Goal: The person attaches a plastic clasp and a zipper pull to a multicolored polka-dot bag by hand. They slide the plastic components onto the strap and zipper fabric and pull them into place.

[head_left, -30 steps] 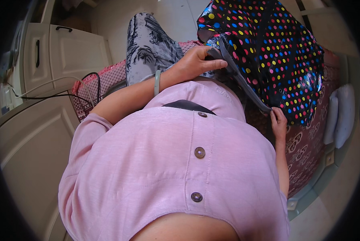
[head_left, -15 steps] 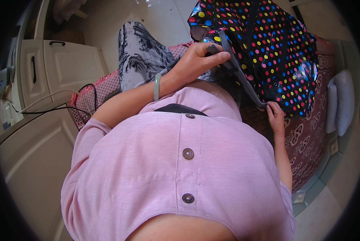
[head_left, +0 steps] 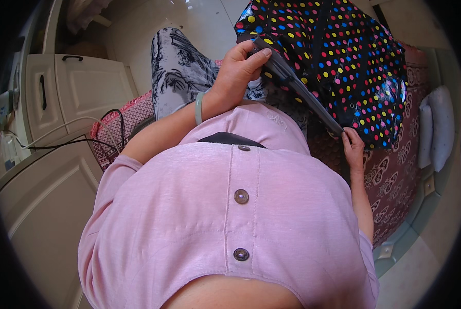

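A large, shiny black polka-dot bag [head_left: 361, 72] with red, yellow, blue and pink spots lies at the upper right. Along its near side runs a dark grey edge strip [head_left: 305, 90], drawn into a straight slanting line. My left hand [head_left: 236, 72], with a pale green bangle on the wrist, pinches the far left end of this strip between thumb and fingers. At the strip's near right end, my right hand [head_left: 353, 146] grips it with closed fingertips. Whatever may be inside the bag is hidden.
Under the bag is a seat with a reddish patterned cover [head_left: 390, 175]. White cushions [head_left: 437, 129] rest at its right. My leg in grey patterned trousers [head_left: 179, 72] extends ahead. On the left are cream cabinets [head_left: 94, 85], with black and white cables [head_left: 68, 123] crossing near them.
My left hand has moved slightly left and farther away, taking hold of the strip's end. The strip is now straighter and its layers lie together. My right hand has hardly moved.
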`<state>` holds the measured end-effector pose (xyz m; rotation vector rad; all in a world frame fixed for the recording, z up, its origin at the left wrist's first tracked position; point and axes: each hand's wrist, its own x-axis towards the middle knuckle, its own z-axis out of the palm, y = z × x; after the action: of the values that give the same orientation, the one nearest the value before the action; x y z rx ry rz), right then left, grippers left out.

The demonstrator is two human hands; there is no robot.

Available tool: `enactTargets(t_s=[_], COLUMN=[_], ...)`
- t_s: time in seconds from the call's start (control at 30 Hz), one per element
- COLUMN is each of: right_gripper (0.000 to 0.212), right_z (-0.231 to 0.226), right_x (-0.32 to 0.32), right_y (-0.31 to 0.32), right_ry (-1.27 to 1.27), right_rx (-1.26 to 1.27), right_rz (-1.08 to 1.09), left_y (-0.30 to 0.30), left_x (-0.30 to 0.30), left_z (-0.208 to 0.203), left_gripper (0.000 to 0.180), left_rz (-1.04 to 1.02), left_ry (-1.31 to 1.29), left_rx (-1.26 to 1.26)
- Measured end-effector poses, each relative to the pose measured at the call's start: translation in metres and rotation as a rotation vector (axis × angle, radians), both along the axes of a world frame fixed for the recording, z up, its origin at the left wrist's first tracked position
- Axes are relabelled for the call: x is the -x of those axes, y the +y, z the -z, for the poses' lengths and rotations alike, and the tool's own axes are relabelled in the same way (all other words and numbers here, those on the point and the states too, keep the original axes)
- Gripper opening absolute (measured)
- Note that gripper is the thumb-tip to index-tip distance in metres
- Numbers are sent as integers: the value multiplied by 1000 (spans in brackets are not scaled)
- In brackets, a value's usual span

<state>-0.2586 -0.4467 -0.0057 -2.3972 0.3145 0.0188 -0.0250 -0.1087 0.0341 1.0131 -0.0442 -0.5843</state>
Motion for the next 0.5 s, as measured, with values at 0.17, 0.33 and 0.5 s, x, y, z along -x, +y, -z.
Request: enactTargets(t_s=[0.17, 0.33, 0.5], right_gripper=[13, 14, 14], right_z=[-2, -8, -29], right_x=[-1, -3, -18], right_y=[1, 6, 50], right_ry=[-7, 0, -193], right_rx=[28, 20, 308], right_rz=[-9, 16, 161], left_y=[0, 3, 6], left_x=[-1, -3, -3], left_z=[9, 16, 16], left_gripper=[16, 20, 18], left_rz=[-55, -81, -82], left_ry=[-124, -196, -94], left_rx=[-117, -183, -105])
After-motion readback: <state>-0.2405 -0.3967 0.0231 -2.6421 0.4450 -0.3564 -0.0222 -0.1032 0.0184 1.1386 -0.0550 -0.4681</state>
